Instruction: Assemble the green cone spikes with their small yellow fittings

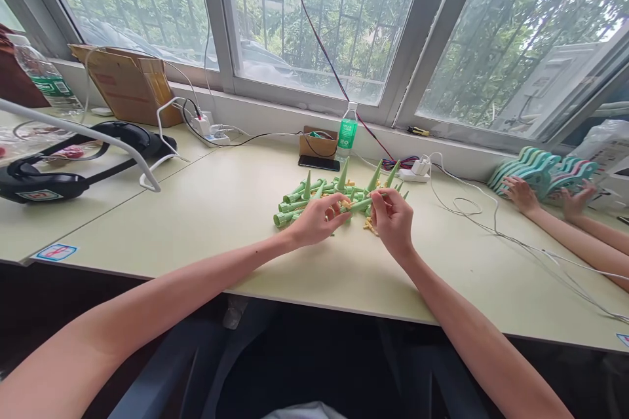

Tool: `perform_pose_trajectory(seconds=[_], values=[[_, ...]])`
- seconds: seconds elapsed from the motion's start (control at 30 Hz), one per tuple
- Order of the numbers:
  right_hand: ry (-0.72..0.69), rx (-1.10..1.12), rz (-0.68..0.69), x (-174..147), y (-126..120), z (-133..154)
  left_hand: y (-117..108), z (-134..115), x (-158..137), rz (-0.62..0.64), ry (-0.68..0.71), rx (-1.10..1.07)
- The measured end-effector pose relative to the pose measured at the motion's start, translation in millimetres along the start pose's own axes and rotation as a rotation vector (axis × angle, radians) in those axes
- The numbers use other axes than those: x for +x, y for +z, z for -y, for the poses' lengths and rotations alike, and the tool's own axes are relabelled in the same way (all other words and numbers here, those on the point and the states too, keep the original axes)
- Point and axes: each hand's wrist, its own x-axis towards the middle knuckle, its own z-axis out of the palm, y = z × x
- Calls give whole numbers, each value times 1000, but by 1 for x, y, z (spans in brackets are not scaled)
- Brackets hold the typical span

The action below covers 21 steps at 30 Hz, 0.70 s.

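My right hand (pixel 393 219) pinches a slim green plastic spike (pixel 362 205), which points left toward my other hand. My left hand (pixel 322 217) curls its thumb and fingers around a small yellow plastic piece (pixel 346 205) at the spike's left end. Whether the two pieces are joined I cannot tell. Just behind both hands lies a heap of green plastic spikes (pixel 291 207), some standing point up, others lying down with round open ends. More small yellow pieces (pixel 369 226) lie among them and by my right wrist.
Behind the heap stand a green-labelled bottle (pixel 348 129), a black phone (pixel 318 163) and a small cardboard box (pixel 319 144). A black headset (pixel 88 160) lies left. Cables (pixel 496 222) cross the right side, where another person's hands (pixel 521 196) touch turquoise hangers (pixel 528 170).
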Motion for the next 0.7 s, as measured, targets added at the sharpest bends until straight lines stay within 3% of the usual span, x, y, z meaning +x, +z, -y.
perform_pose_trajectory(seconds=[0.2,0.47,0.7], values=[[-5,-43,-81,0,-2,1,3,0,-2,59,9,68],[-129,-331,-216,5,-4,3,2,2,-2,49,37,120],[-118,-389,-189,6,-3,3,3,4,-2,69,75,178]])
